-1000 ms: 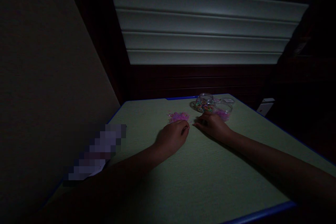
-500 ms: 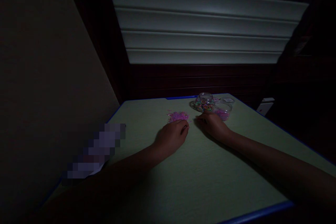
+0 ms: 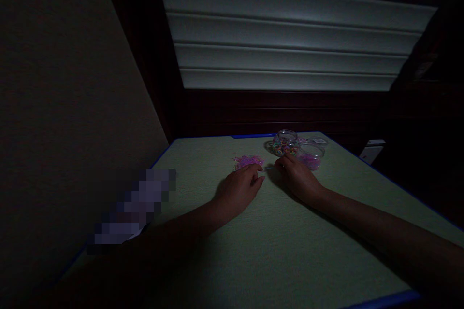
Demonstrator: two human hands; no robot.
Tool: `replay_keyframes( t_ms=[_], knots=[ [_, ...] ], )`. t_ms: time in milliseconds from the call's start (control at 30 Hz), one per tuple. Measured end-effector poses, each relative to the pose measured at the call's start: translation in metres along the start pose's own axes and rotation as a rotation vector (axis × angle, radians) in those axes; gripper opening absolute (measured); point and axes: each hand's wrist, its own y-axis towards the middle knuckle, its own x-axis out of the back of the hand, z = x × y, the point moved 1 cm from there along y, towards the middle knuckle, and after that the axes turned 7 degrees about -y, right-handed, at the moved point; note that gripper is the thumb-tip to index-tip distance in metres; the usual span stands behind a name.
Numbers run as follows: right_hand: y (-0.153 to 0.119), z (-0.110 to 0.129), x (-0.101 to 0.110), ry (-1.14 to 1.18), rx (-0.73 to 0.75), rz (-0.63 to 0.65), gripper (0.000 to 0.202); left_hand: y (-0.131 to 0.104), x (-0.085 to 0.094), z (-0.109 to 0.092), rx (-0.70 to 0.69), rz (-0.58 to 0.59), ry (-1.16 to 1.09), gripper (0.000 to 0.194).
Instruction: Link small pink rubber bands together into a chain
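In the head view, my left hand point(image 3: 241, 188) is just in front of a loose pile of small pink and purple bands point(image 3: 247, 161). Its thumb and forefinger stand apart, with nothing visible between them. To the right, my right hand point(image 3: 299, 178) is low over the table, its fingertips pressed together; anything in them is too small and dark to make out. Behind that hand stands a clear jar point(image 3: 287, 138) of colourful rings that look like hair ties. Close beside it, a second clear tub point(image 3: 311, 154) holds more pink bands, partly hidden by my right hand.
The pale green table point(image 3: 275, 246) has a blue edge. A clear lid point(image 3: 319, 142) lies behind the tubs. At the left edge lies a pixelated pale item point(image 3: 137, 205). A dark wooden panel with pale slats point(image 3: 290, 53) rises behind, and a wall stands at left.
The thumb and forefinger of my left hand have parted. My right hand stays pinched in nearly the same place. The whole view has shifted slightly.
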Motion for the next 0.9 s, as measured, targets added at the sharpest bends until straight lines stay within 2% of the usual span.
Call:
replay_keyframes(
  t_ms=[200, 433, 733, 900],
  knots=[
    [-0.005, 0.01, 0.012, -0.008, 0.174, 0.005, 0.016, 0.0, 0.0, -0.001, -0.004, 0.013, -0.015, 0.024],
    [-0.007, 0.014, 0.019, -0.03, 0.267, 0.035, 0.018, 0.001, 0.001, -0.003, -0.02, 0.041, 0.015, 0.026],
    [-0.006, 0.016, 0.023, 0.15, 0.156, -0.034, 0.014, 0.001, 0.002, -0.002, -0.026, 0.044, 0.04, 0.023],
    [-0.006, 0.02, 0.027, 0.182, 0.155, -0.01, 0.023, 0.001, 0.002, -0.002, -0.035, 0.042, 0.049, 0.024]
  ],
)
